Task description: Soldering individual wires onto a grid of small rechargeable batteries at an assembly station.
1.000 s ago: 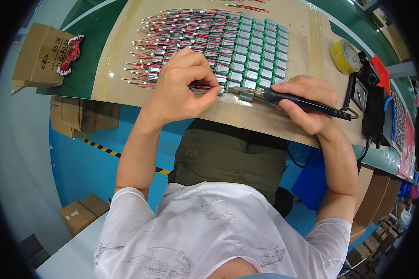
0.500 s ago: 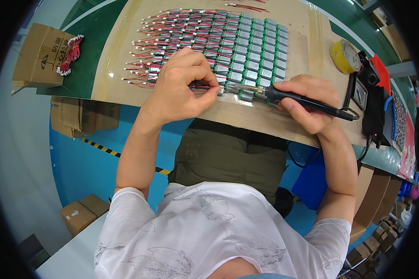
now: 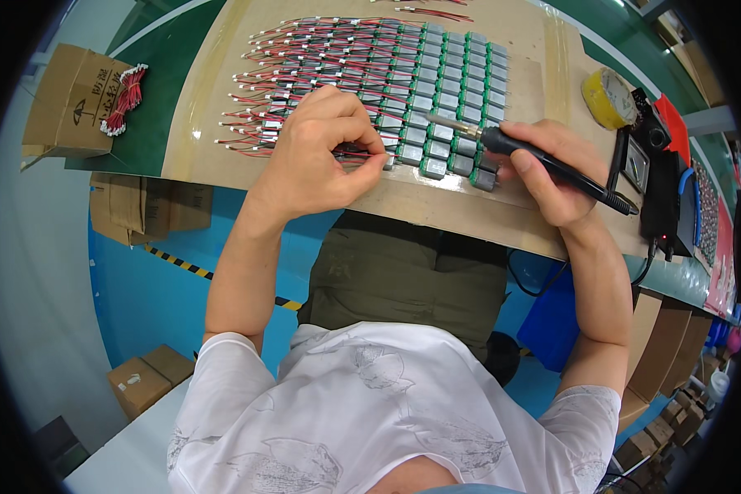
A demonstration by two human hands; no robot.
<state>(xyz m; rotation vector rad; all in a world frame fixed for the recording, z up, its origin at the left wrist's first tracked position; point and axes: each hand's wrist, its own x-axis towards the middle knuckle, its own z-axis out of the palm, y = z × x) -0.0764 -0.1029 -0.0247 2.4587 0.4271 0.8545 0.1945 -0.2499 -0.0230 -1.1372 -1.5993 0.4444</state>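
Rows of small grey battery cells (image 3: 424,88) with green circuit boards lie on the cardboard-covered bench. Red-and-black wire leads (image 3: 321,53) with white plugs run from the left rows. Over the near left edge of the rows is my left hand (image 3: 321,156), thumb and forefinger pinched on a wire lead (image 3: 350,154) beside a cell; its far end is hidden by the hand. My right hand (image 3: 560,169) holds a black soldering iron (image 3: 502,142); its metal tip points left above the cells, apart from my left fingers.
A yellow tape roll (image 3: 609,97) and a black soldering station (image 3: 663,202) stand at the right. Blue-handled pliers (image 3: 688,193) lie beside it. At the left, a bundle of leads (image 3: 126,99) leans on a cardboard box (image 3: 70,99). More leads (image 3: 436,12) lie at the far edge.
The soldering iron has lifted away from my left fingertips, its tip moving up and right over the cells. My left hand has stayed in place.
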